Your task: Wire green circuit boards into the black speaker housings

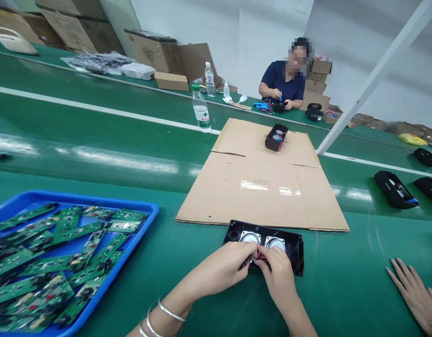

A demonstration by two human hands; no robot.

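A black speaker housing [296,252] lies on the green bench in front of me, with two round silver-rimmed speakers [275,243] set in it. My left hand [233,262] is closed over its left half, pinching a small dark part [250,261] mostly hidden by the fingers. My right hand [277,269] pinches at a red wire [258,252] beside that part. The fingertips of both hands nearly meet just below the speakers. Silver bangles circle my left wrist.
A blue tray [151,210] of green circuit boards [75,234] stands at left. Beyond the housing lies flat cardboard [265,164] bearing another speaker housing [276,138]. A water bottle [202,110] stands behind. Another person's hand [414,295] rests at right; a co-worker [282,84] sits opposite.
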